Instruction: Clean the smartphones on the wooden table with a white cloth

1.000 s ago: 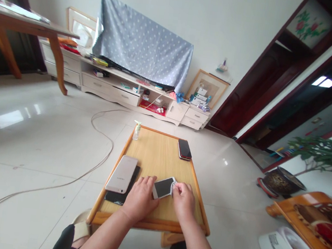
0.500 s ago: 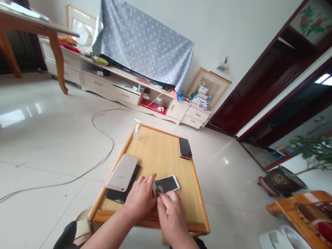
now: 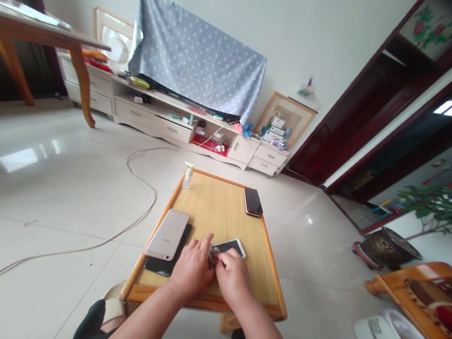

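A white-framed smartphone (image 3: 237,246) lies screen up near the table's front edge, partly hidden under my hands. My left hand (image 3: 192,266) grips its near left end. Over the screen my right hand (image 3: 234,275) is closed in a pinch on a small grey crumpled cloth (image 3: 212,253); its exact kind is hard to make out. Left of my left hand, a rose-gold smartphone (image 3: 167,234) rests back up across a black smartphone (image 3: 159,267).
The wooden table (image 3: 214,201) has a raised rim. A small clear pump bottle (image 3: 187,179) stands at its far left corner; stacked phones (image 3: 253,202) lie at the far right. A cable (image 3: 111,241) runs over the floor. A white bin (image 3: 378,336) stands right.
My right hand has shifted slightly on the white-framed phone and covers more of its screen. The grey cloth now shows between my hands. The other phones stay put.
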Demonstrator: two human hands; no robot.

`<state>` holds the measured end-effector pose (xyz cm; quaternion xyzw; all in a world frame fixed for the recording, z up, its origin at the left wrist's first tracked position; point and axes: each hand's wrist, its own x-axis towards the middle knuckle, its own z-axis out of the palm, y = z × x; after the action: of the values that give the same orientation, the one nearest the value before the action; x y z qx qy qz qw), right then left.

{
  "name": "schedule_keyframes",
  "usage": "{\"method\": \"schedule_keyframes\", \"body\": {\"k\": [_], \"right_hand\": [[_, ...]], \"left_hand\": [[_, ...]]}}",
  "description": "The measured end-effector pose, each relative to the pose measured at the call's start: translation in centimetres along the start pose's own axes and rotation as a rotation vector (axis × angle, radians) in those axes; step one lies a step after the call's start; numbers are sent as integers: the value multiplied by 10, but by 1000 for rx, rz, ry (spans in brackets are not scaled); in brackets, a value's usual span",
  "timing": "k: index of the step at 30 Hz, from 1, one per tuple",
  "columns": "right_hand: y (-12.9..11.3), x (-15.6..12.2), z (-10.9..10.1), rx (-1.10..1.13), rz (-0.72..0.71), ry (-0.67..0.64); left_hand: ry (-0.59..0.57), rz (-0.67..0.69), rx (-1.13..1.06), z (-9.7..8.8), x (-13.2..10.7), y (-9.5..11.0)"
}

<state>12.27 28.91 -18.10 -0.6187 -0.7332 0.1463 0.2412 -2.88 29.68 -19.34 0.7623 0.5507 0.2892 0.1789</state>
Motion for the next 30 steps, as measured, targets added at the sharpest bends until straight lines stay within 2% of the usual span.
{"method": "schedule_keyframes", "body": {"k": [5, 9, 12, 16, 19, 22, 26, 28, 30], "right_hand": [[-9, 21, 2, -21, 31, -17], [-7, 14, 0, -5, 15, -53], [5, 6, -7, 23, 20, -67], [30, 10, -21, -42, 137, 78], [39, 15, -26, -118, 207, 170], [30, 10, -21, -146, 138, 158], [8, -1, -9, -89, -6, 50], [6, 1, -8, -81, -14, 24], [14, 8, -12, -109, 45, 52]], "left_hand": [[-23, -13, -11, 0, 0, 0], [-8, -26, 2, 1, 0, 1], [-14, -35, 19, 0, 0, 3], [-21, -37, 35, -1, 0, 4], [-2, -20, 51, -1, -1, 3], [17, -7, 67, 1, -1, 3], [30, -7, 62, 3, -1, 3], [25, -12, 58, 3, 0, 3], [11, -17, 52, 3, 0, 2]]}}
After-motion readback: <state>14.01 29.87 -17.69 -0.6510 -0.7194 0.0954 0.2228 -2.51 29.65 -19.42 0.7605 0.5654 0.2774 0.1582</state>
